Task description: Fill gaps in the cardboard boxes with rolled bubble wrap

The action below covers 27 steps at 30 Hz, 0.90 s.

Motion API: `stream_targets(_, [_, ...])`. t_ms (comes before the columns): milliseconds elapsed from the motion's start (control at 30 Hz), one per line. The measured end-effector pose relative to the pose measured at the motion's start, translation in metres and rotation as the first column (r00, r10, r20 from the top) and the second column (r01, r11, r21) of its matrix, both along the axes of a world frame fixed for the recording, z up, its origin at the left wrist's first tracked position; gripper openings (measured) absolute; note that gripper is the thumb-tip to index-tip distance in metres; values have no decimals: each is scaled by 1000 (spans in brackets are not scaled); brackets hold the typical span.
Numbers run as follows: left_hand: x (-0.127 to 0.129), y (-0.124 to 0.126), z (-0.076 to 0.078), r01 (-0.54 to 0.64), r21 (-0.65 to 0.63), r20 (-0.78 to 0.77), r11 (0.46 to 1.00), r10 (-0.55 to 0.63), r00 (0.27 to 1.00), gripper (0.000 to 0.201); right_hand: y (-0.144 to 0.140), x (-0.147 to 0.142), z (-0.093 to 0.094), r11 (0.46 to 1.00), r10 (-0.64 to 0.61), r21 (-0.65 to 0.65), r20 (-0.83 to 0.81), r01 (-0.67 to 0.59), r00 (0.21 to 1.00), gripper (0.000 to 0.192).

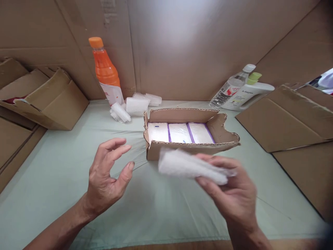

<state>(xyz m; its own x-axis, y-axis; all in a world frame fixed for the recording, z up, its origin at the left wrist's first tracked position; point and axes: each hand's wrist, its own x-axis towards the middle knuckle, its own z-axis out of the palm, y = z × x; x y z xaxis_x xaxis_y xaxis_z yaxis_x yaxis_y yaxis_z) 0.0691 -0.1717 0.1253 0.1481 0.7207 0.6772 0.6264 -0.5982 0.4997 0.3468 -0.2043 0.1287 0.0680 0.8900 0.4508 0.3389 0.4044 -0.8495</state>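
My right hand (231, 194) holds a white foam-wrapped packet (187, 166) just in front of a small open cardboard box (189, 147). Inside the box lie three white packs with purple edges (180, 132), side by side. My left hand (109, 173) hovers to the left of the box, fingers apart and curled, holding nothing. The packet is blurred.
An orange bottle (105, 71) stands at the back left beside several white foam pieces (134, 106). A clear bottle (230, 86) and a white bottle (247, 95) lie at the back right. Cardboard boxes (49, 100) sit left, flat cardboard (288, 118) right, a pale green cloth (78, 146) underneath.
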Motion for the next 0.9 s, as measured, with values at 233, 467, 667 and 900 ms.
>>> stream_targets(233, [40,38,45,193,171,-189,966,-160,969,36,63,8,46,967,-254,120,339,226,906,25])
stream_targets(467, [67,71,54,288,-55,-363,956,-288,886,24,96,22,94,969,-246,178,585,174,773,24])
stream_targets(667, [60,69,66,405,-439,-106,802,-493,863,20,116,21,77,985,-67,-47,777,164,626,20])
stream_targets(900, [55,99,76,395,-613,-156,684,-595,789,25,101,18,63,978,125,-196,827,73,549,39])
